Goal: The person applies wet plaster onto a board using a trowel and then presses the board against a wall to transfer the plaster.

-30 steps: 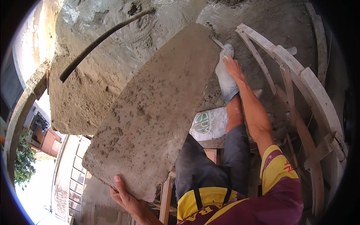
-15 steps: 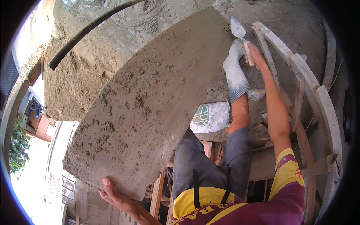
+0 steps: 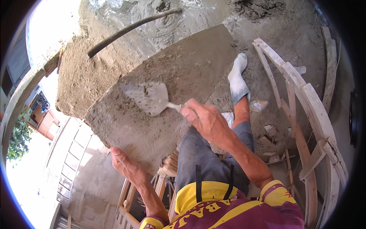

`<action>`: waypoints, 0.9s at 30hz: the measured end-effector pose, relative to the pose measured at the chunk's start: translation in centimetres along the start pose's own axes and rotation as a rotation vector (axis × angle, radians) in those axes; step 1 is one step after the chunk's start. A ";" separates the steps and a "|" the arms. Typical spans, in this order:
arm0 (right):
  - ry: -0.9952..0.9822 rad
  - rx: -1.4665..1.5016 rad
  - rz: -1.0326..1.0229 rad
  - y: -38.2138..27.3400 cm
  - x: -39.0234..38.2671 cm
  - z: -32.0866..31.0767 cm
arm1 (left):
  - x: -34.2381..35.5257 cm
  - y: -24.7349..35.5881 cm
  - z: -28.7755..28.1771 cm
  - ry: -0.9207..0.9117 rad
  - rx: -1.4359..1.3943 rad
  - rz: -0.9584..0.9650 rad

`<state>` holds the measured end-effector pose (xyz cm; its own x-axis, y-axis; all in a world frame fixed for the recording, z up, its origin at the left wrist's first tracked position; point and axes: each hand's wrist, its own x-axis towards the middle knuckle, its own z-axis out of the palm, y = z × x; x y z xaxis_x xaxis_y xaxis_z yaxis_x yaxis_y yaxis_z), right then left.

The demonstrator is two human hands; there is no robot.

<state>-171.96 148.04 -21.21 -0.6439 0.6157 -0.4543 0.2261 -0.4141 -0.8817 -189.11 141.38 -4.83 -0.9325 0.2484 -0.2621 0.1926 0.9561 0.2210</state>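
Note:
A long grey board [image 3: 198, 57], coated with mortar, slants across the view from the far middle to the near left. Its near-left edge is in the grip of my left hand [image 3: 127, 164], thumb along the rim and the other fingers mostly hidden. My right hand [image 3: 206, 120] is closed round the handle of a trowel [image 3: 156, 99]. The smeared pale blade lies over the board's left half, apparently against the rough mortar. Around the board's far tip the surface looks smoother.
A black hose or bar [image 3: 131, 30] lies on the mortar mound [image 3: 84, 84] beyond the board. My white boot [image 3: 238, 72] stands right of the board's tip. Curved wooden formwork [image 3: 301, 84] borders the right side. Wooden pieces [image 3: 167, 166] lie beneath the near edge.
My right hand has brought the trowel from beside the boot, leftward and nearer, onto the board. The view has shifted slightly; my left hand still holds the board's edge.

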 end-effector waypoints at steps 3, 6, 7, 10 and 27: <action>0.183 -0.180 0.292 3.7 2.1 -5.4 | -0.1 0.8 0.1 -0.043 -0.040 0.153; 0.238 -0.237 0.348 2.0 2.1 -5.8 | -0.1 2.0 -1.0 -0.080 -0.106 0.178; 0.170 -0.148 0.239 -1.8 1.6 -2.3 | -0.7 1.3 -1.9 -0.047 -0.112 0.164; 0.060 -0.058 0.130 -6.8 -1.5 1.9 | -0.1 1.2 -1.5 -0.048 -0.142 0.139; 0.217 0.031 0.256 12.4 -6.1 5.4 | 5.8 -2.5 0.6 -0.097 -0.254 0.201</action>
<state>-169.17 135.51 -28.69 -0.3981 0.6160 -0.6798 0.3357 -0.5918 -0.7328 -194.82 140.52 -7.52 -0.8477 0.4538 -0.2748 0.2763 0.8198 0.5015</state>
